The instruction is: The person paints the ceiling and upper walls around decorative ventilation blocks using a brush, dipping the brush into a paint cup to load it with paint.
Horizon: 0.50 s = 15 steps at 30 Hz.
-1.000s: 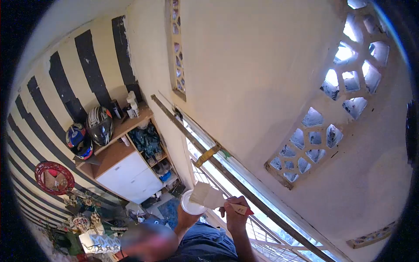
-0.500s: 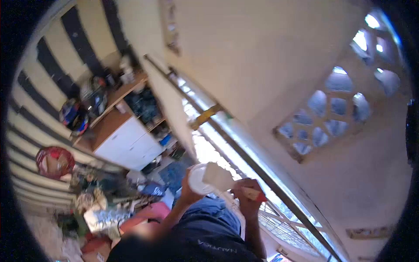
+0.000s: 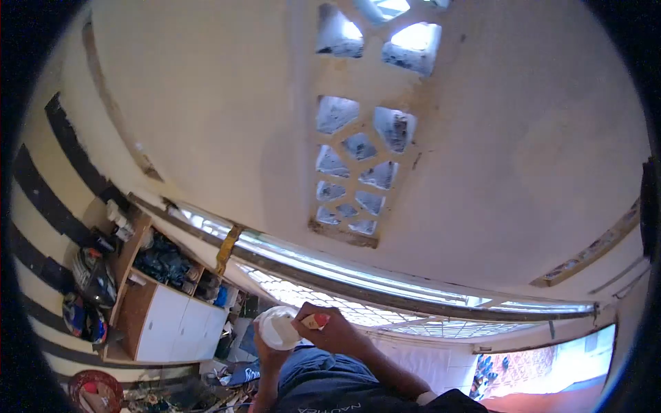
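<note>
At the left, a black-and-cream striped wall stands behind a white-doored, brown-sided wooden cabinet. Near the middle, the person's left hand is wrapped around a round white cup, its open mouth turned toward the camera. Just right of the cup, the right hand closes its fingers around a pale, red-ended flat handle. The handle's long axis runs roughly sideways, red end rightward, pale end toward the cup; whether the tool's far end touches the inside cannot be told against the white. The left hand is the nearer to the cup, gripping it from below and left.
</note>
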Motion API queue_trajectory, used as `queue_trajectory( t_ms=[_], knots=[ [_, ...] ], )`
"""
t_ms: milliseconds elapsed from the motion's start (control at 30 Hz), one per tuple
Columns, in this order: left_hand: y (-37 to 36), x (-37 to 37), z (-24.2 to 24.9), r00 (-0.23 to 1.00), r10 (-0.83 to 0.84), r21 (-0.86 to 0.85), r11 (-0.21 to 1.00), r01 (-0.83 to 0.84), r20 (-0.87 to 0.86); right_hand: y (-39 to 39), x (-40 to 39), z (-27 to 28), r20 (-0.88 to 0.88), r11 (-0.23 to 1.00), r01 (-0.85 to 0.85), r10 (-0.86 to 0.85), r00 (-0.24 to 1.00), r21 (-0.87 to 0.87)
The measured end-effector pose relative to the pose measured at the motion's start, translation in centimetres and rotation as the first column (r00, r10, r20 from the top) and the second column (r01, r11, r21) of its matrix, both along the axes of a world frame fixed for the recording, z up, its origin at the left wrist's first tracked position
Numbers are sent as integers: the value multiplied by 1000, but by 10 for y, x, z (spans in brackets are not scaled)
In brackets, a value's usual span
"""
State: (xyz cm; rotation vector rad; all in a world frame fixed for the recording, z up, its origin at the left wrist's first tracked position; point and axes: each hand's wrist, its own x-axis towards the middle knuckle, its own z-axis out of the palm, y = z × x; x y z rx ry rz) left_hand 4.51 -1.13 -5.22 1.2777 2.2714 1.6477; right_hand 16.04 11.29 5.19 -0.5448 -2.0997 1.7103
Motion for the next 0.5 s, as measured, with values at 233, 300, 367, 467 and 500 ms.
queue_trajectory(
  t_ms=[233, 300, 367, 467, 500],
  knots=[
    [8, -6, -16, 950, -80, -68, 996, 62, -301, -5, 1, -14, 28, 996, -4, 2, 1000, 94],
    [4, -1, -10, 987, -44, -14, 999, 42, -154, -6, -4, -14, 23, 997, -5, 3, 1000, 78],
    [2, 4, -2, 1000, -27, 30, 999, 27, 6, -9, -5, -10, 91, 999, 17, -20, 996, 32],
    [6, -10, -24, 931, -21, -77, 997, -8, -365, -9, -9, -7, 135, 996, -42, 30, 990, 84],
    [2, -3, -1, 983, -28, -54, 998, 18, -182, -9, -11, -9, 165, 993, -53, 34, 986, 108]
  ],
)
